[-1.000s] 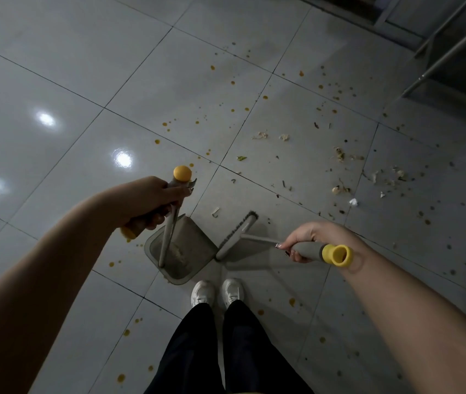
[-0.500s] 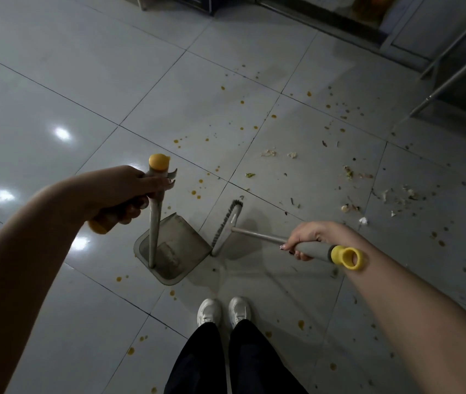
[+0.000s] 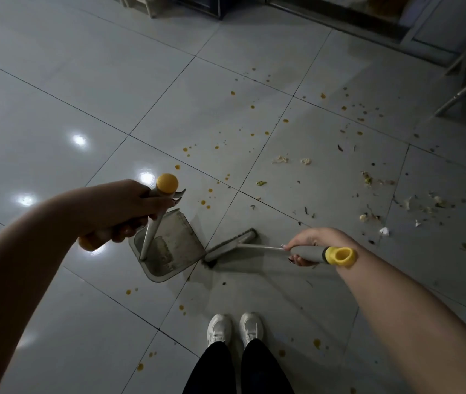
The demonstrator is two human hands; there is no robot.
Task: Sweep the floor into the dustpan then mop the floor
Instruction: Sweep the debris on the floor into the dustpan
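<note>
Two hands were full: your left hand (image 3: pixel 123 207) gripped the dustpan (image 3: pixel 169 247) handle, your right hand (image 3: pixel 305 245) the broom (image 3: pixel 230 245). Sweeping was underway; next, I judged, reach the scraps (image 3: pixel 368 214) toward the floor's (image 3: pixel 55 81) right edge.

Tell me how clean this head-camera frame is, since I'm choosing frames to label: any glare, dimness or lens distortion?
Head view: dim overall, far edge near black; three bright glare spots on the glossy floor at left; wide-angle bending curves the tile lines; the left hand is dark and underexposed, while the dustpan and brush stay readable.
</note>
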